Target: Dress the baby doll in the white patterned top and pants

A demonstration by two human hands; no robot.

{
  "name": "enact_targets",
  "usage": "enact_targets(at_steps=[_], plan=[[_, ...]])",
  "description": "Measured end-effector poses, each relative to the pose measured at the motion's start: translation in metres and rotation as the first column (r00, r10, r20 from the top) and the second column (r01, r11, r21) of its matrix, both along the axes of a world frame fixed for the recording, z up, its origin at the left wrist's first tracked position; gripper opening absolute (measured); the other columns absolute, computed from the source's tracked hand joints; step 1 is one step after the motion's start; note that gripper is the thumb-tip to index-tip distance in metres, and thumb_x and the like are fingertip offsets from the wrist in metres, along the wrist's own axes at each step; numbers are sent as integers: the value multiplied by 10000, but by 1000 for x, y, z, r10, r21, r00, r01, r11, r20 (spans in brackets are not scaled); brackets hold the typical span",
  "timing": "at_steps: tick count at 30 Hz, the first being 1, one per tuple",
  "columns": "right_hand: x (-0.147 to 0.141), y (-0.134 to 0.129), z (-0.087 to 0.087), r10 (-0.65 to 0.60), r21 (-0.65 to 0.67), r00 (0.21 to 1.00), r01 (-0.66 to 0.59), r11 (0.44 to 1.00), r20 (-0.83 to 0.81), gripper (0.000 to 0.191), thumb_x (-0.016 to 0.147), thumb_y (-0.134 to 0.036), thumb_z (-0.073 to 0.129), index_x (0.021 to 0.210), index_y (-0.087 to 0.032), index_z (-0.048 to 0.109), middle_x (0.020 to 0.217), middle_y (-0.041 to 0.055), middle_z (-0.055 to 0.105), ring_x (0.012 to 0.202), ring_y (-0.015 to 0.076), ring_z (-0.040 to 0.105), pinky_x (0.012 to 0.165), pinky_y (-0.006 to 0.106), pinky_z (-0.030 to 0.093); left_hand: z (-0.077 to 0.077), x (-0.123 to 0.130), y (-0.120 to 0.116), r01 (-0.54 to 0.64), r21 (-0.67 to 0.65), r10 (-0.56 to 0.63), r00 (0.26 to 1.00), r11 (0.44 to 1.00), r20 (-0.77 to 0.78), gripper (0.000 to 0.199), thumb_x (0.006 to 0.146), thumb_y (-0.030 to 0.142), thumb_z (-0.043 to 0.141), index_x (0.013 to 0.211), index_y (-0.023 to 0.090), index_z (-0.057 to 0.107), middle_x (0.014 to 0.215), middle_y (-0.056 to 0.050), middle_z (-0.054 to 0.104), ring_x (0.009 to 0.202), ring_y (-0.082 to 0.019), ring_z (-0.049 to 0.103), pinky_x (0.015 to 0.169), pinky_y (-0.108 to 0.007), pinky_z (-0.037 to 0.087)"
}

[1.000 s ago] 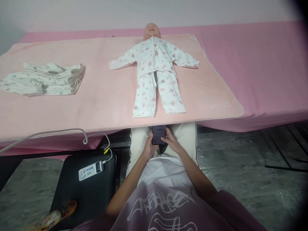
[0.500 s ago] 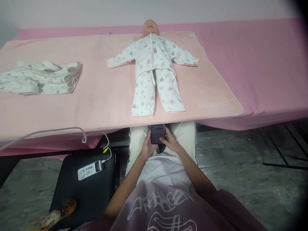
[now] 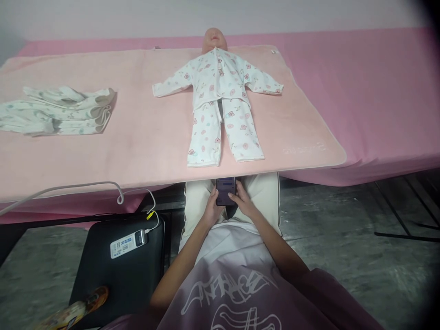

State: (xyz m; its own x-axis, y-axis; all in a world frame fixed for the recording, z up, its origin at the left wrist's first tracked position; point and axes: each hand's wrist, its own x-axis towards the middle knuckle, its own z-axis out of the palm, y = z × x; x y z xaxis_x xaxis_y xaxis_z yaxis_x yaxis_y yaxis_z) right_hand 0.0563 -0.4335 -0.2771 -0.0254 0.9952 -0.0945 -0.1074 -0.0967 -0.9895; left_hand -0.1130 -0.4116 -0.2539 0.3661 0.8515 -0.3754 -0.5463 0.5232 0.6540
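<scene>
Over my lap, just below the table edge, my left hand and my right hand grip a smartphone from its two sides. The phone's screen is lit, too small to read, and its top end is cut off by the table edge. My right thumb rests over the lower screen. Beyond the phone, on the table, a baby doll lies on its back with arms spread. It wears a white printed jacket and matching trousers.
A peach mat covers part of the pink-draped table. Folded printed baby clothes lie at the left. A cabled power bank sits on a black stool, near a bottle. Black metal legs stand at right.
My right thumb has shifted very slightly on the phone screen. The doll, the clothes and both hands' hold look the same.
</scene>
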Motion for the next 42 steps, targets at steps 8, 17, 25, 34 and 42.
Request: enact_targets(at_steps=[8, 17, 25, 34, 42], plan=[[-1, 1, 1, -31, -29, 996, 29, 999, -80, 650, 1007, -603, 767, 1564, -336, 566, 1511, 68, 695, 1369, 296, 674, 1215, 465, 563, -6, -3, 0, 39, -8, -39, 999, 999, -25, 733, 944, 548, 921, 1599, 305, 702, 1571, -89, 743, 1572, -345, 612, 1281, -468, 536], [-3, 2, -1, -38, -9, 999, 39, 999, 27, 789, 970, -652, 814, 1614, -316, 506, 1505, 114, 684, 1362, 309, 681, 1200, 495, 575, -5, -4, -1, 22, -35, -21, 999, 999, 43, 706, 959, 589, 880, 1571, 277, 716, 1559, -89, 750, 1583, -362, 593, 1285, -482, 527], [1, 0, -2, 5, -1, 1000, -5, 1000, -11, 718, 1007, -597, 768, 1624, -333, 514, 1523, 81, 680, 1384, 301, 653, 1217, 470, 550, -5, -1, 1, 22, -9, -21, 999, 1000, 25, 636, 990, 583, 850, 1532, 277, 723, 1537, -86, 761, 1514, -352, 657, 1246, -467, 553], [0, 1, 3, 3, -23, 997, -5, 1000, -79, 739, 980, -578, 783, 1622, -334, 510, 1575, 80, 660, 1449, 308, 629, 1269, 482, 518, -5, 0, 1, 16, 14, -15, 1000, 1000, -20, 696, 972, 561, 884, 1590, 306, 690, 1555, -86, 747, 1538, -342, 641, 1261, -469, 547], [3, 2, 12, 1, -50, 989, -9, 999, -150, 678, 961, -548, 776, 1563, -323, 560, 1538, 60, 700, 1481, 300, 612, 1310, 475, 491, -3, -9, -3, 98, -7, -99, 991, 995, -91, 904, 880, 367, 982, 1696, 370, 593, 1596, -79, 725, 1475, -322, 681, 1264, -476, 533]])
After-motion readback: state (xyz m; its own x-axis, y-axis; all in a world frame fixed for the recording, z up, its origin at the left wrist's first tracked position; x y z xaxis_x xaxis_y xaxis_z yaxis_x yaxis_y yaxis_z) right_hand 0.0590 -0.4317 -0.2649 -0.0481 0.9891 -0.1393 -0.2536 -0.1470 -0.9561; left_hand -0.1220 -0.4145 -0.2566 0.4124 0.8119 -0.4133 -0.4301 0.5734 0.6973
